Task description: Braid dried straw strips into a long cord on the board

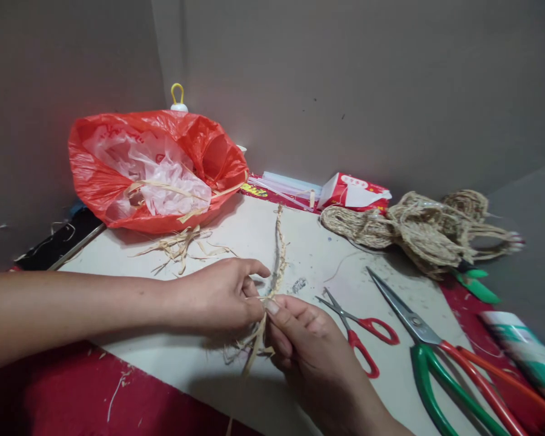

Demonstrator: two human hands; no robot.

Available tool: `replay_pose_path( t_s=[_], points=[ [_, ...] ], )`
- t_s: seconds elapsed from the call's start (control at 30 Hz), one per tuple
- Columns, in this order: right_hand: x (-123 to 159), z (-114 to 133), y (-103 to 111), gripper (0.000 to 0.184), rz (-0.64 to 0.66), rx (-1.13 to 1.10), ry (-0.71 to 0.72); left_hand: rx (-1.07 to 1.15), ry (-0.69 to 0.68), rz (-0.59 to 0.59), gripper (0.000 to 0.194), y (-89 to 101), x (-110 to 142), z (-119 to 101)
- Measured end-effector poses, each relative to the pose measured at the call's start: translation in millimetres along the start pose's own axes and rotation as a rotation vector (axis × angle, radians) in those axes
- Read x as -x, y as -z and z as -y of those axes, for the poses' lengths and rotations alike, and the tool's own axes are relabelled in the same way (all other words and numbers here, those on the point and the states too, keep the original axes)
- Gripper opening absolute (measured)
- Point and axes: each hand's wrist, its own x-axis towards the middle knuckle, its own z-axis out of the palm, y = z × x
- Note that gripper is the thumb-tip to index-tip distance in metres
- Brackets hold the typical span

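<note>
A thin braid of pale dry plant fibre (279, 248) runs away from me across the white board, its loose strands hanging toward me below my hands. My left hand (229, 293) is closed on a strand at the braid's near end, index finger stretched forward. Pinching the same end from the right, my right hand (306, 339) has its thumb on top and the other fingers curled beneath. The fingertips of both hands nearly meet there. Just right of them lie small red-handled scissors (358, 327), blades partly open.
A red plastic bag (95, 181) with fibre strips stands at the back left, loose scraps (181, 245) before it. Bundled braided cord (418, 230) and a red-white packet (354, 192) lie at back right. Large shears (422, 333) rest at right; a black phone-like object (57, 242) is left.
</note>
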Motion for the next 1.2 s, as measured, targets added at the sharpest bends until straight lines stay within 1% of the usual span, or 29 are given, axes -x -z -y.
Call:
replay_pose_path(
  t_s=[0.1,0.17,0.2,0.27,0.37,0.43,0.5,0.57,0.63,0.7,0.77,0.8,0.83,0.87,0.9,0.97,1.0,1.03,1.07,1.13,1.2],
  points=[
    [0,0,2,0.043,-0.011,0.086,0.014,0.135,0.120,0.131,0.059,0.1,-6,1],
    [-1,2,2,0.044,-0.020,0.138,0.021,0.154,0.167,0.185,0.063,1.2,-6,1],
    [-1,3,2,0.044,-0.024,0.157,0.018,0.143,0.175,0.193,0.062,1.4,-6,1],
    [-2,5,2,0.044,-0.016,0.176,0.001,0.078,0.157,0.158,0.052,0.2,-4,1],
    [-3,6,4,0.044,0.017,0.176,-0.026,-0.094,0.046,0.057,0.023,-3.9,-2,1],
    [-4,6,5,0.043,0.036,0.171,-0.038,-0.140,-0.020,0.061,0.014,-6.3,-1,1],
    [-4,6,7,0.043,0.065,0.160,-0.047,-0.088,-0.011,0.116,0.015,-7.0,-2,2],
    [-4,6,8,0.044,0.088,0.151,-0.058,0.009,0.051,0.206,0.015,-4.8,-5,3],
    [-4,6,9,0.042,0.083,0.156,-0.070,0.102,0.093,0.309,0.013,0.4,-7,4],
    [-3,6,9,0.042,0.078,0.153,-0.075,0.159,0.086,0.407,0.011,8.1,-8,2],
    [-3,7,9,0.041,0.099,0.128,-0.075,0.136,0.065,0.477,0.012,16.2,-8,0],
    [-4,8,8,0.040,0.112,0.119,-0.074,0.078,0.054,0.497,0.014,19.6,-7,-2],
    [-4,9,9,0.039,0.120,0.119,-0.071,-0.019,0.034,0.492,0.017,22.2,-6,-3],
    [-4,9,9,0.037,0.123,0.131,-0.070,-0.151,-0.011,0.456,0.019,23.8,-5,-4],
    [-4,10,9,0.035,0.122,0.147,-0.069,-0.306,-0.085,0.390,0.021,24.5,-5,-4],
    [-4,10,10,0.034,0.122,0.167,-0.068,-0.614,-0.290,0.214,0.021,23.5,-3,-5],
    [-4,10,11,0.034,0.123,0.173,-0.071,-0.731,-0.386,0.134,0.020,22.4,-2,-4],
    [-4,11,11,0.033,0.124,0.178,-0.073,-0.809,-0.454,0.078,0.019,21.3,-2,-4],
    [-4,11,12,0.033,0.122,0.182,-0.072,-0.846,-0.491,0.053,0.018,20.3,-2,-3],
    [-4,11,12,0.034,0.121,0.200,-0.071,-0.824,-0.497,0.051,0.019,19.5,-1,-3],
    [-5,12,11,0.034,0.118,0.213,-0.065,-0.709,-0.423,0.085,0.019,19.7,-2,-2]
  ],
)
